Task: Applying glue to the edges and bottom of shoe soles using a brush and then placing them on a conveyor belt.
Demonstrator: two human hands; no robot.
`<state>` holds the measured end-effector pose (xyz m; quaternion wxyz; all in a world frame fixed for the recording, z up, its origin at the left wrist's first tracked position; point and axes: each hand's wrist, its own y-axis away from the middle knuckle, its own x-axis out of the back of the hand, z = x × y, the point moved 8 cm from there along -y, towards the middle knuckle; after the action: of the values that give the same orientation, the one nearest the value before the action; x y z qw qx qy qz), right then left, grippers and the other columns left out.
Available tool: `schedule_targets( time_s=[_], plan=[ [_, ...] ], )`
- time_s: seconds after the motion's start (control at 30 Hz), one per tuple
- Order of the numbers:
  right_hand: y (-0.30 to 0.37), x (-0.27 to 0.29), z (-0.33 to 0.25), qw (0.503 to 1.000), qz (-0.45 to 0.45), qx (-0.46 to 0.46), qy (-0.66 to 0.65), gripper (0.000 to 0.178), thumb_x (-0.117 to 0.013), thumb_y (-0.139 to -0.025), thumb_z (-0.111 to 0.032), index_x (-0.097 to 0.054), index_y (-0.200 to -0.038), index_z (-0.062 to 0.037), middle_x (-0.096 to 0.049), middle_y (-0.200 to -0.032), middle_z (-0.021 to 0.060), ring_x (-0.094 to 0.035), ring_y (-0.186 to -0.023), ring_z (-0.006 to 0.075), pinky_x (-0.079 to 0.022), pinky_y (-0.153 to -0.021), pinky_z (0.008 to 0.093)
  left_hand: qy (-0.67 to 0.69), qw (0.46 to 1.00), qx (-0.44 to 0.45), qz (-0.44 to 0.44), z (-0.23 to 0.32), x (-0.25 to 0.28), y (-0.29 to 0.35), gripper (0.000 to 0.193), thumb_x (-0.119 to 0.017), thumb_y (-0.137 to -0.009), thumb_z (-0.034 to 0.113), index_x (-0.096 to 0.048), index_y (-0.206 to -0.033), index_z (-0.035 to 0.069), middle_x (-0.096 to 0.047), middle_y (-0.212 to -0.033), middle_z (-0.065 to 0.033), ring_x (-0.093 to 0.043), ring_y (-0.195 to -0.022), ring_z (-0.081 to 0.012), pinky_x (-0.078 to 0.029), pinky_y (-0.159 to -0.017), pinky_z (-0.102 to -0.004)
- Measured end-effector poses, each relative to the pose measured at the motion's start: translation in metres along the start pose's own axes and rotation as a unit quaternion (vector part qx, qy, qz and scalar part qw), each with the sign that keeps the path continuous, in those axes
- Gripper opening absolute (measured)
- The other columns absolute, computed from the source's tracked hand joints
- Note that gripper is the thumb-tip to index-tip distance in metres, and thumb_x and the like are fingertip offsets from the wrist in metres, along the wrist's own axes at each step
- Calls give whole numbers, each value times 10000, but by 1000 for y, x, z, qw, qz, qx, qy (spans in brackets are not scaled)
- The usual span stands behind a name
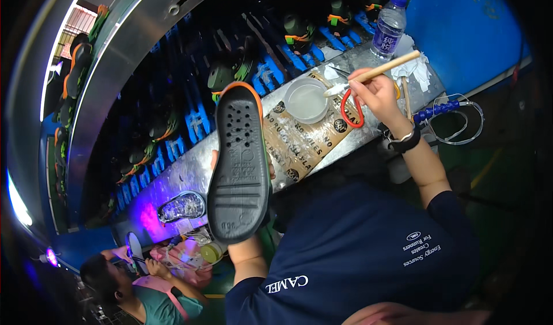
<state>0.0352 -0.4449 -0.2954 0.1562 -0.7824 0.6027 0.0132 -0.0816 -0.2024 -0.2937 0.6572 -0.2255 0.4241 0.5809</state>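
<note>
My left hand (271, 168) grips a black shoe sole (241, 163) with an orange and green edge. The sole stands tilted up, its hollow inner side with a patch of small holes facing me, and hides most of that hand. In my right hand (375, 96) is a brush (385, 67) with a pale wooden handle, pinched between fingers and thumb. Its whitish bristles point left, at the rim of a round clear tub (307, 101) of cloudy liquid. Just below the brush lies a red loop-shaped handle (352, 110).
Brown printed paper (302, 146) covers part of the metal bench (190, 178). A water bottle (389, 26) and crumpled white tissue (416, 71) stand at its far right. Beyond run blue racks (199, 120) carrying shoes. Lower left, another person (144, 290) holds a sole.
</note>
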Motion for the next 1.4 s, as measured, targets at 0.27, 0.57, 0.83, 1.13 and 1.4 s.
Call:
schedule_targets(
  time_s=[0.27,0.57,0.83,1.13,1.4],
  plan=[
    [-25,-34,13,957,-54,13,284,140,-582,-731,-108,-555,-757,27,-537,-592,20,-474,-501,40,-383,-460,193,160,987,15,25,-29,26,8,629,-350,-825,456,-303,-1192,-53,-452,-1011,-322,-560,-791,-365,-517,-611,-424],
    [-33,-34,29,930,-78,-37,358,172,-581,-722,-143,-562,-767,22,-563,-586,57,-530,-514,88,-409,-470,219,114,987,88,66,-39,39,-3,569,-363,-835,417,-350,-1181,-34,-457,-1043,-305,-569,-823,-314,-512,-660,-367],
    [-27,-44,3,944,-72,7,322,97,-549,-760,-50,-535,-831,15,-512,-647,-11,-462,-545,26,-366,-470,164,73,990,104,63,-39,36,-3,517,-399,-833,381,-386,-1152,-24,-495,-1015,-239,-572,-810,-255,-502,-673,-324],
    [-4,-79,-34,949,-165,89,252,115,-557,-745,-1,-539,-858,12,-547,-761,26,-478,-614,35,-380,-525,163,55,990,122,49,-44,23,-4,477,-412,-834,363,-415,-1124,-16,-518,-979,-192,-570,-796,-221,-492,-678,-304],
    [-2,-99,-53,929,-168,206,257,122,-553,-728,23,-535,-849,16,-546,-807,59,-473,-586,65,-380,-510,192,31,990,134,36,-47,15,-2,443,-424,-835,347,-440,-1098,-8,-539,-947,-151,-568,-784,-192,-484,-681,-285]
  ],
)
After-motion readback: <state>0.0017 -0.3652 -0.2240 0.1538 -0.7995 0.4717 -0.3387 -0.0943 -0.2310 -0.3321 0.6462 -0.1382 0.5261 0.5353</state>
